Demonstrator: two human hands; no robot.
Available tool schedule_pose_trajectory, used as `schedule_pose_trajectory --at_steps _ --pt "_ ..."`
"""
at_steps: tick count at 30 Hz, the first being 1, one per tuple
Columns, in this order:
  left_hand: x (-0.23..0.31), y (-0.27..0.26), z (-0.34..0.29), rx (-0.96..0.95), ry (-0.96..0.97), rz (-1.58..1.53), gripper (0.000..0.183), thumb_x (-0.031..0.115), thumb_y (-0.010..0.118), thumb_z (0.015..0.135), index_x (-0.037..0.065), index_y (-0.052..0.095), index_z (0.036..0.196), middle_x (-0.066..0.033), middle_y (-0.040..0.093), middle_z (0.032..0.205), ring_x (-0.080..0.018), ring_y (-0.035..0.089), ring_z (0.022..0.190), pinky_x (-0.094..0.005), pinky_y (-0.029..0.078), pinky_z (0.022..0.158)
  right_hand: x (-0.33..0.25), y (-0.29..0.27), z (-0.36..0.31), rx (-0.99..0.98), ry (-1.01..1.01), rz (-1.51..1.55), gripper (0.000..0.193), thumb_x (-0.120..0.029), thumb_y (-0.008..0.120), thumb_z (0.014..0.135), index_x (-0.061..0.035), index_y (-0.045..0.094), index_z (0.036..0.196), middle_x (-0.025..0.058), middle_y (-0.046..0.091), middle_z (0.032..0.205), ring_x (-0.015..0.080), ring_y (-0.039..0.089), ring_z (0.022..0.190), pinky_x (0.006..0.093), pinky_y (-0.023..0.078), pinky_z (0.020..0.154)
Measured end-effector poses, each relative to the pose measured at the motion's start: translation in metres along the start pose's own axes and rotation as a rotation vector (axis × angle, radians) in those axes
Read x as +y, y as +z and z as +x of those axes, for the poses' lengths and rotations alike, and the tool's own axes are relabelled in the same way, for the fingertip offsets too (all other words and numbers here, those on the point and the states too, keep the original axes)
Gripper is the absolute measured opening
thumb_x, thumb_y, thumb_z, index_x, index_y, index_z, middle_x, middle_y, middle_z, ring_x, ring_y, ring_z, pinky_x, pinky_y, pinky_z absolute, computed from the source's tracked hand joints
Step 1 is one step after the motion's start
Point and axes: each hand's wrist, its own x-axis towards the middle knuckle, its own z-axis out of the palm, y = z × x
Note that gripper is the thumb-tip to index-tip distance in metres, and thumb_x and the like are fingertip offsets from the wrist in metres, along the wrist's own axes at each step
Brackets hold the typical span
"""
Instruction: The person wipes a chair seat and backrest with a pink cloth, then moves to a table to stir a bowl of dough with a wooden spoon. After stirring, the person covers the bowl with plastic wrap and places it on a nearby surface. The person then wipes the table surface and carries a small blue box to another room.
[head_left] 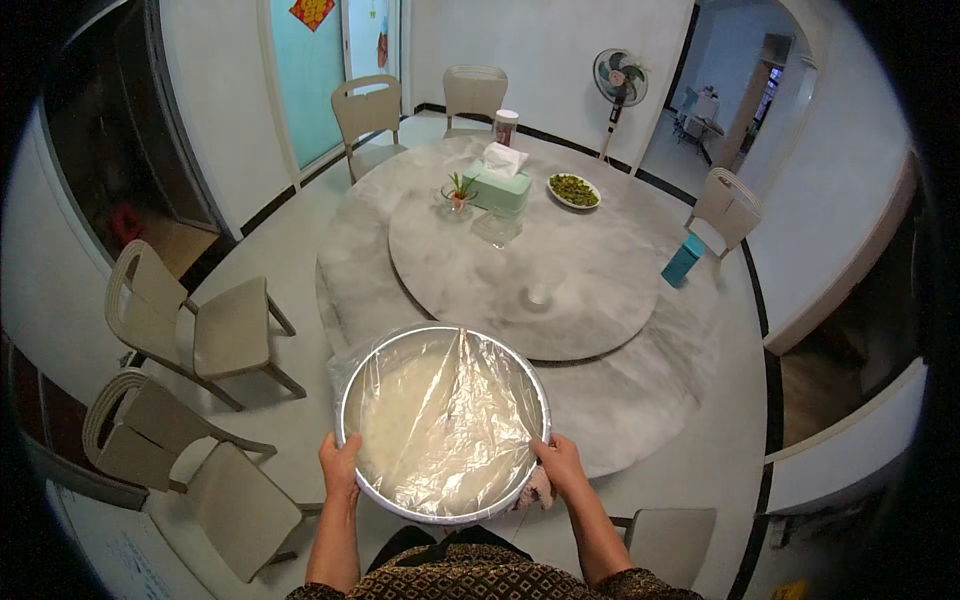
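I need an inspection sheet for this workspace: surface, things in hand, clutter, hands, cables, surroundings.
Surface: round marbled table with a raised turntable.
Things in hand: round basin covered with clear film; pale contents show through.
Clutter: tissue box, small plant and plate of green food toward the table's far side; blue container near its right edge.
Hands: left hand and right hand grip the basin's opposite sides; pink cloth beside the right hand.
Cables: nothing seen.
Surroundings: chairs around the table; standing fan by the far wall.
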Motion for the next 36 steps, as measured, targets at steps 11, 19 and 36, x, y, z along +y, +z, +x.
schedule_pose_trajectory --at_steps 11,19,36 --pt "0.005 0.010 0.049 0.029 -0.039 -0.011 0.018 0.004 0.054 0.075 -0.001 0.051 0.092 -0.0049 0.055 0.082 -0.0118 0.052 0.070 -0.0247 0.043 0.064 -0.016 0.026 0.060 0.017 0.002 0.005 0.031 -0.022 0.059 0.072 0.0065 0.057 0.084 0.0089 0.058 0.071 0.0134 0.050 0.062 0.0277 0.042 0.059" --pt "-0.019 -0.011 0.080 -0.111 -0.106 -0.164 0.036 0.032 0.038 0.090 -0.001 0.049 0.103 -0.0055 0.053 0.094 -0.0125 0.051 0.083 -0.0256 0.041 0.075 -0.041 0.030 0.055 0.029 0.049 0.110 0.023 -0.020 0.054 0.079 0.0022 0.058 0.082 0.0023 0.056 0.072 0.0095 0.049 0.064 0.0229 0.040 0.058" --pt "-0.064 -0.078 0.035 -1.278 -0.709 -0.168 0.054 0.031 0.056 0.081 0.004 0.034 0.123 -0.0127 0.048 0.113 -0.0242 0.049 0.099 -0.0372 0.041 0.081 0.003 0.076 -0.068 -0.626 0.287 0.240 0.032 -0.028 0.055 0.083 -0.0017 0.055 0.101 0.0060 0.058 0.096 0.0141 0.051 0.093 0.0270 0.037 0.085"
